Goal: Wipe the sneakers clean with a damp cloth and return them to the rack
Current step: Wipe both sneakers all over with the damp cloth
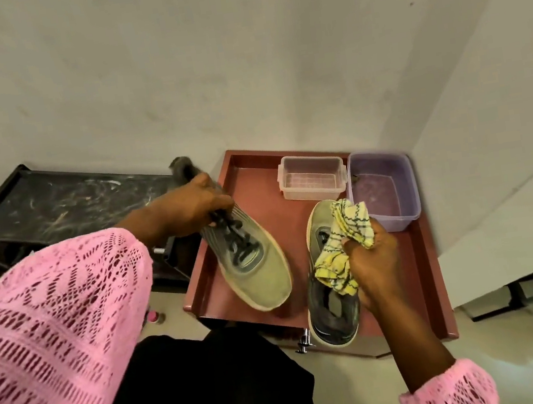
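Observation:
My left hand (pixel 189 206) grips one olive-grey sneaker (pixel 258 272) by its laced top, holding it tilted in the air with the toe pointing down toward me over the red-brown table (pixel 422 282). The second sneaker (pixel 335 316) lies flat on that table to the right, its heel near the front edge. My right hand (pixel 371 265) is closed on a crumpled yellow checked cloth (pixel 347 241), held just above the second sneaker's laces. The black shoe rack (pixel 61 201) stands to the left against the wall.
A clear plastic box (pixel 311 176) and a purple tub of water (pixel 384 187) sit at the back of the table. White walls close in behind and to the right. A small pink-capped bottle (pixel 153 317) stands on the floor below the rack.

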